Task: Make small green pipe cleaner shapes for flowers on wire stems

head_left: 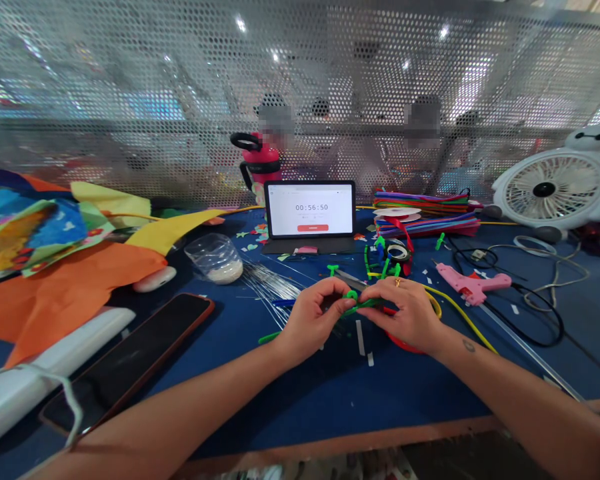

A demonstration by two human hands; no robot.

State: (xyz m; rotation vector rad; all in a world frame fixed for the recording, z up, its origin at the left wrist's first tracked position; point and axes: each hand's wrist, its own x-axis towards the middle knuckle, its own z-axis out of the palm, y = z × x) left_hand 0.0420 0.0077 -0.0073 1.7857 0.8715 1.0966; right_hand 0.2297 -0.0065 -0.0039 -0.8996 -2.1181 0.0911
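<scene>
A green pipe cleaner, curled at one end, is pinched between my two hands above the middle of the table. My left hand has thumb and forefinger closed on the curled end. Just to its right, my right hand pinches the straighter length, and a ring is on one finger. Scissors lie behind the hands, partly hidden by them. Red scissor handles or a red loop show beneath my right hand. Several short green pieces stand or lie beyond.
Thin wires lie to the left, beside a clear plastic cup. A pink glue gun with its cord is on the right. Behind are a tablet, pipe cleaner bundles and a fan. A phone lies front left.
</scene>
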